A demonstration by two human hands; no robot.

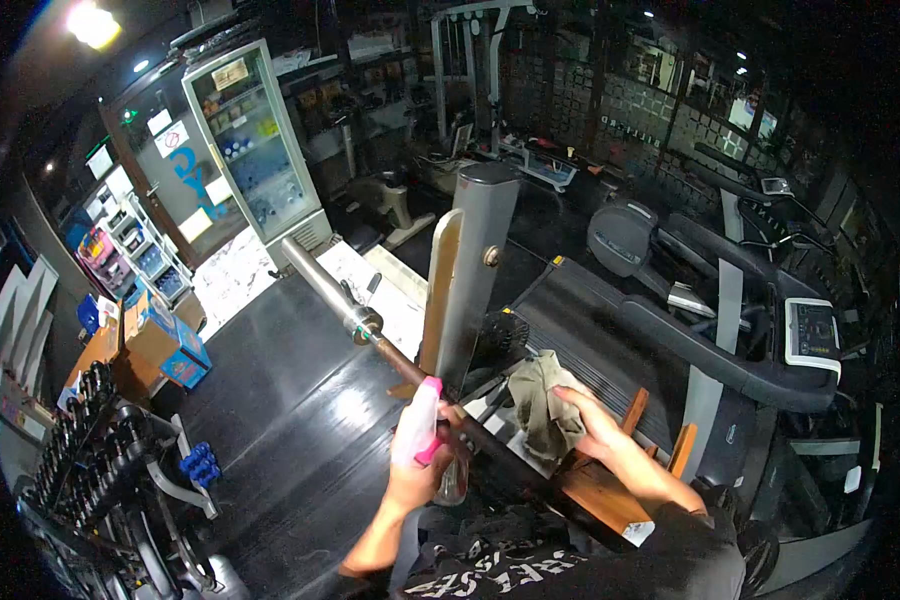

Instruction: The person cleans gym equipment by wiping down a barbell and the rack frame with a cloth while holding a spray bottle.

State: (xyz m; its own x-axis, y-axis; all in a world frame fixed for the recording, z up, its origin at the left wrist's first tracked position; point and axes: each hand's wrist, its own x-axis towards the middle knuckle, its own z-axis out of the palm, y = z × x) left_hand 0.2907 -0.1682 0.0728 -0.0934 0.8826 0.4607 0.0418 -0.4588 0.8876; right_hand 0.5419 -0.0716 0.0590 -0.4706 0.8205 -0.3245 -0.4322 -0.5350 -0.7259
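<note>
My left hand (413,482) is wrapped around a spray bottle (419,418) with a white and pink trigger head and a clear body. The bottle's head overlaps a barbell (395,357) that slants past both hands, its thick metal sleeve pointing to the upper left. In my right hand (595,428) is a crumpled grey-green cloth (544,402), pinched at its right edge and hanging down on the far side of the bar. A grey metal upright (478,265) stands just beyond the hands, close by the bar.
A treadmill (595,315) with its console (811,335) runs along the right. At the left are a dumbbell rack (120,470), blue dumbbells (200,464) on the floor and cardboard boxes (155,335). A glass-door fridge (255,150) stands at the back left.
</note>
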